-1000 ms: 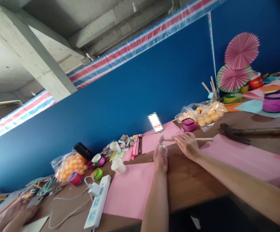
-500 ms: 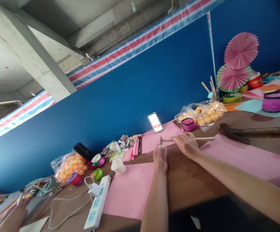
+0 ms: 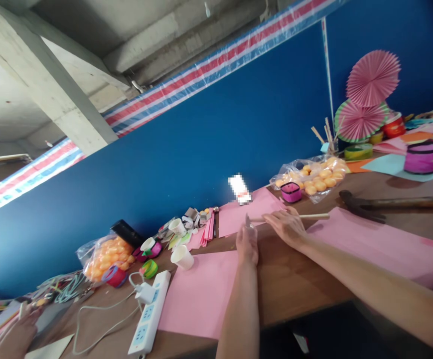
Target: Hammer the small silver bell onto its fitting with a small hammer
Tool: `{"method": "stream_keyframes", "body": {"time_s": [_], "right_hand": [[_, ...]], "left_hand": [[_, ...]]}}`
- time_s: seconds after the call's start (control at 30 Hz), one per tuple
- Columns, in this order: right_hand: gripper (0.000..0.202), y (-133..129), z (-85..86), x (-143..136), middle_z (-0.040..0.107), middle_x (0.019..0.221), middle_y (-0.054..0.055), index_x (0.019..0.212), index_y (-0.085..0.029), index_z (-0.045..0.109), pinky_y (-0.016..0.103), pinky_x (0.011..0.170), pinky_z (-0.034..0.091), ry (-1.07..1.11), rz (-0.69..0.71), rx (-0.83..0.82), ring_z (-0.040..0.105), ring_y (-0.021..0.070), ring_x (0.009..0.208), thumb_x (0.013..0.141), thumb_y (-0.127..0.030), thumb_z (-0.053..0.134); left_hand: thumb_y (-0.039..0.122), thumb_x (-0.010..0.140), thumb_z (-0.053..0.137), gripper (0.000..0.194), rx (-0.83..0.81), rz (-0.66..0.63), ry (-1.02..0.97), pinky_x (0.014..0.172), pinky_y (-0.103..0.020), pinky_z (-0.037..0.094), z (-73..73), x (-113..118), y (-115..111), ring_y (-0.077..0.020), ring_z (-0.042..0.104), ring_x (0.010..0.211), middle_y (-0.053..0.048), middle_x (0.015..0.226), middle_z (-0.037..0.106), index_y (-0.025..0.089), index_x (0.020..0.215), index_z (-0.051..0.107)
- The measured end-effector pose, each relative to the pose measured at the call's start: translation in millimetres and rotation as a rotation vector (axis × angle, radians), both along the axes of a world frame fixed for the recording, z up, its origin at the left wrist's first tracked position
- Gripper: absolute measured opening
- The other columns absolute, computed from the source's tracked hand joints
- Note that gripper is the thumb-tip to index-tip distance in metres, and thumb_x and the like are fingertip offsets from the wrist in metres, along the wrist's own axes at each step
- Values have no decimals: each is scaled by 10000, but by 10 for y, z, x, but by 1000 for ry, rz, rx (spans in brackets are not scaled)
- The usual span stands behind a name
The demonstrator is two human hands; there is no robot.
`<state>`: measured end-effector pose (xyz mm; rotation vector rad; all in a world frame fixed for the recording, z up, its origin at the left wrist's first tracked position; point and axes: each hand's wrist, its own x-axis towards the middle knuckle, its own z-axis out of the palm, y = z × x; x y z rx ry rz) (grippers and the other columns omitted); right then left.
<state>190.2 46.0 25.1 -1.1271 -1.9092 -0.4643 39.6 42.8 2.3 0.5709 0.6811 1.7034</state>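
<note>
My right hand (image 3: 285, 228) is closed around the thin wooden handle of a small hammer (image 3: 313, 216). The handle points left, and a narrow grey head stands across its end, just above my left fingertips. My left hand (image 3: 246, 245) is closed below that head, with a small shiny, clear-looking object (image 3: 252, 230) at its fingers; its kind is not plain. Whether the hammer head touches this object I cannot tell. Behind both hands lies a pink sheet (image 3: 234, 224). Another pink sheet (image 3: 201, 294) is left of my left forearm.
A larger claw hammer (image 3: 365, 203) lies to the right. Left stand a white cup (image 3: 182, 257) and a power strip (image 3: 149, 314) with a white cable. Bags of orange balls (image 3: 106, 259) rest along the blue wall (image 3: 186, 149). Another person's hand (image 3: 20, 329) works at far left.
The small hammer and my right hand have shifted slightly left; the hammer's head now sits at a slightly different angle. The other person's hand has moved a little left.
</note>
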Motion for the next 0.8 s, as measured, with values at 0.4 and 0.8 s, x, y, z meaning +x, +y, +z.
{"method": "stream_keyframes", "body": {"time_s": [0.4, 0.8], "right_hand": [[266, -11, 19, 0, 646, 795, 19, 1098, -253, 569, 312, 866, 210, 18, 8, 18, 520, 146, 766, 879, -225, 421], [295, -78, 52, -64, 632, 794, 32, 1124, -253, 554, 319, 842, 220, 9, -50, 0, 510, 166, 782, 867, -217, 414]], "left_hand": [[192, 839, 489, 159, 25, 12, -30, 922, -352, 425, -13, -7, 12, -137, 602, 909, -63, 932, 647, 157, 908, 628], [238, 814, 500, 220, -127, 66, -8, 956, -438, 380, 188, 58, -78, -214, 529, 1072, -18, 942, 672, 289, 1015, 574]]}}
